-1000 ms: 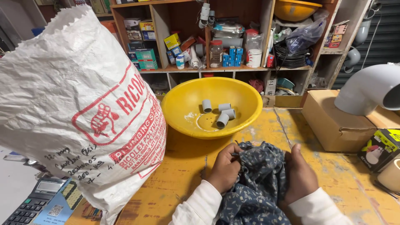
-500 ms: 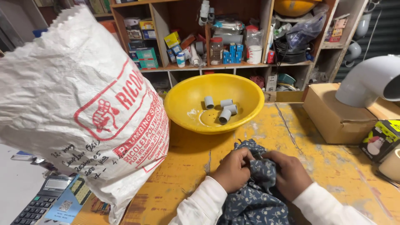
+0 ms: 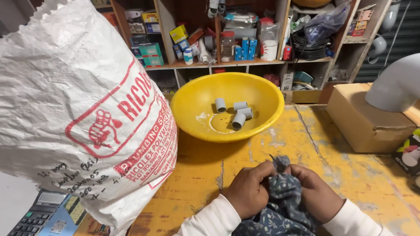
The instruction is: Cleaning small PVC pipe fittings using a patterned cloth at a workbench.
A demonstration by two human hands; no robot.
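Observation:
Both of my hands grip a dark blue patterned cloth (image 3: 283,205) over a worn yellow table (image 3: 205,175). My left hand (image 3: 249,189) pinches the cloth from the left side. My right hand (image 3: 316,197) holds it from the right, and a small tuft of cloth sticks up between them. Beyond my hands sits a yellow plastic bowl (image 3: 197,105) holding several short grey pipe couplings (image 3: 235,112).
A large white woven sack (image 3: 74,113) with red print stands at the left. A calculator (image 3: 37,214) lies at the lower left. A cardboard box (image 3: 363,118) and a grey pipe elbow (image 3: 396,85) sit at the right. Cluttered shelves (image 3: 245,39) fill the back.
My hands have bunched the cloth tighter and drawn it closer to me. The view has tilted down a little, so the bowl sits nearer the middle of the frame.

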